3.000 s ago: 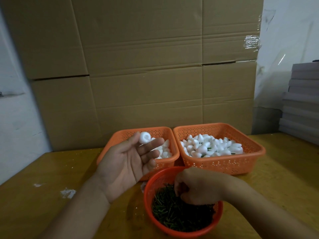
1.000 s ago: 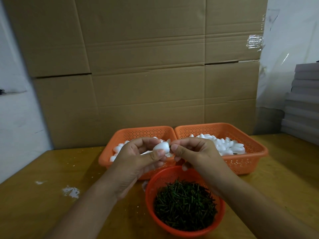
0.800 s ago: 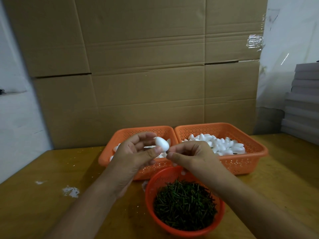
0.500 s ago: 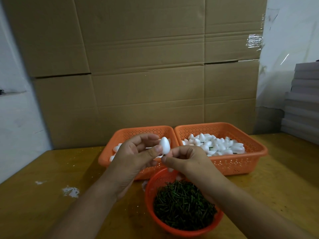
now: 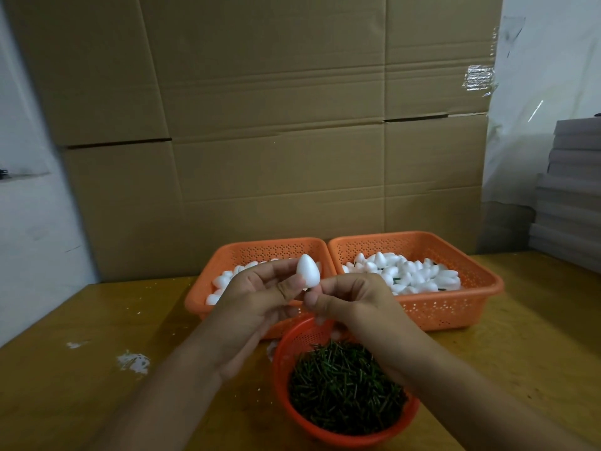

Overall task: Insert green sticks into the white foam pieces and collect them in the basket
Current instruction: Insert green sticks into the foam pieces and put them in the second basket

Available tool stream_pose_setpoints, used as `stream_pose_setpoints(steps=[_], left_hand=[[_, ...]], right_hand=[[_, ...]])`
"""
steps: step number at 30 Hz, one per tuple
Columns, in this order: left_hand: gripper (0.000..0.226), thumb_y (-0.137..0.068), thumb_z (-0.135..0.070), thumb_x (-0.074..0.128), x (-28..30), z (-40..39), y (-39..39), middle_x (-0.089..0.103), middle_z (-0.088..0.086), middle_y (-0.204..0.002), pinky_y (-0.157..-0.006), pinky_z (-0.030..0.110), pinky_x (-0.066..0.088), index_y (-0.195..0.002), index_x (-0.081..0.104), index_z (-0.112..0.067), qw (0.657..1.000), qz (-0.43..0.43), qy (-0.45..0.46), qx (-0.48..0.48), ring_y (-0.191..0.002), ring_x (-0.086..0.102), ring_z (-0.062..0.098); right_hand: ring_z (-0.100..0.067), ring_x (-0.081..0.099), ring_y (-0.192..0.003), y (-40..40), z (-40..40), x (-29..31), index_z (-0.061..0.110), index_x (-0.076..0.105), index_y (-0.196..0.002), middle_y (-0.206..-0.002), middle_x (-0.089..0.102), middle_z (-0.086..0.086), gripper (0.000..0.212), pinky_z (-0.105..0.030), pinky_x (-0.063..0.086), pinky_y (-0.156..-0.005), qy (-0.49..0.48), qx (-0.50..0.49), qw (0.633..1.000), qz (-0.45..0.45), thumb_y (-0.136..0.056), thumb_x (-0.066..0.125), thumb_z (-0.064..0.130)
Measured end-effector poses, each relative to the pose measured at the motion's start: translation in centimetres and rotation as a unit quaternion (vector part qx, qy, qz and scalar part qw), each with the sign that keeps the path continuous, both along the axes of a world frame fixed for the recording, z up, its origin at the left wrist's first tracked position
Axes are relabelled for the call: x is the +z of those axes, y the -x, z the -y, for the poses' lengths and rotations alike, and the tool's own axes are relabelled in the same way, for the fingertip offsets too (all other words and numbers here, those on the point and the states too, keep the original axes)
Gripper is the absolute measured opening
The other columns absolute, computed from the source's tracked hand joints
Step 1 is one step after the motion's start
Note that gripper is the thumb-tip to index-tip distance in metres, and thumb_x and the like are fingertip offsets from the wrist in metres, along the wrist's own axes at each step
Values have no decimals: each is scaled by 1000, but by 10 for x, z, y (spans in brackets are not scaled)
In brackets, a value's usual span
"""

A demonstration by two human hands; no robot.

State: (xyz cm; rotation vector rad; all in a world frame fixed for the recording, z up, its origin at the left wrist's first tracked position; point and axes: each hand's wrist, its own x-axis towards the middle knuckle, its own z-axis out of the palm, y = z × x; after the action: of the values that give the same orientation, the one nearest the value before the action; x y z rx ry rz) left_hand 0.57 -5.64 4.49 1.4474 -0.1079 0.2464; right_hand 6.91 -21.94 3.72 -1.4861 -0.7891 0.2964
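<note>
From the head camera we see two bare forearms reaching forward over a wooden table [image 5: 81,320], the hands meeting just above the near edge of the baskets. The left hand [image 5: 260,301] is raised palm toward us, its thumb and curled fingers pinching a white egg-shaped foam piece [image 5: 308,270], which stands upright with its narrow end up. The right hand [image 5: 351,297] is curled just beside it, thumb and forefinger pinched together at the underside of the foam piece; whatever it pinches is too small for us to make out. Below the hands sits a round orange basket [image 5: 283,356] filled with short green sticks [image 5: 344,385]. Behind the hands stand two rectangular orange baskets side by side, touching: the left basket [image 5: 260,252] holds plain white foam pieces, and the right basket [image 5: 455,307] holds foam pieces with a few green sticks showing among them. A wall of cardboard boxes [image 5: 276,125] rises behind the table.
</note>
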Motion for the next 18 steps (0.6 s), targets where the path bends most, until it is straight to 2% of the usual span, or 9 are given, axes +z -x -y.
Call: stream_pose_setpoints(steps=[3, 9, 14, 18], left_hand=[[40, -69, -35, 80, 0, -1, -1, 76, 7, -96, -72, 21, 56, -106, 78, -21, 999, -6, 35, -20, -85, 72, 11], [45, -68, -35, 82, 0, -2, -1, 74, 7, -94, -70, 22, 56, -110, 77, -20, 1000, -6, 31, -1, -80, 69, 10], [37, -68, -38, 85, 0, 0, 0, 76, 1, -108, -69, 22, 56, -104, 75, -33, 998, 26, -21, 52, -87, 70, 10], [39, -68, -45, 83, 0, 0, 1, 76, -1, -109, -75, 25, 57, -105, 74, -37, 995, 40, -70, 59, -94, 71, 11]], right_hand=[[-6, 57, -55, 1, 1, 3, 20, 77, -74, -63, 65, -1, 21, -18, 44, -50, -11, 13, 1000, -14, -92, 68, 15], [-1, 58, -52, 1, 2, 4, 19, 76, -74, -62, 68, 7, 19, -15, 43, -48, -8, 5, 999, -38, -91, 69, 16], [-1, 58, -52, 1, 0, 1, 18, 77, -75, -62, 68, 6, 14, -16, 44, -48, -10, -25, 999, -22, -89, 73, 19], [-2, 59, -54, 2, -1, -1, 18, 77, -75, -62, 67, 6, 15, -17, 44, -50, -3, -21, 1000, -7, -89, 72, 19]])
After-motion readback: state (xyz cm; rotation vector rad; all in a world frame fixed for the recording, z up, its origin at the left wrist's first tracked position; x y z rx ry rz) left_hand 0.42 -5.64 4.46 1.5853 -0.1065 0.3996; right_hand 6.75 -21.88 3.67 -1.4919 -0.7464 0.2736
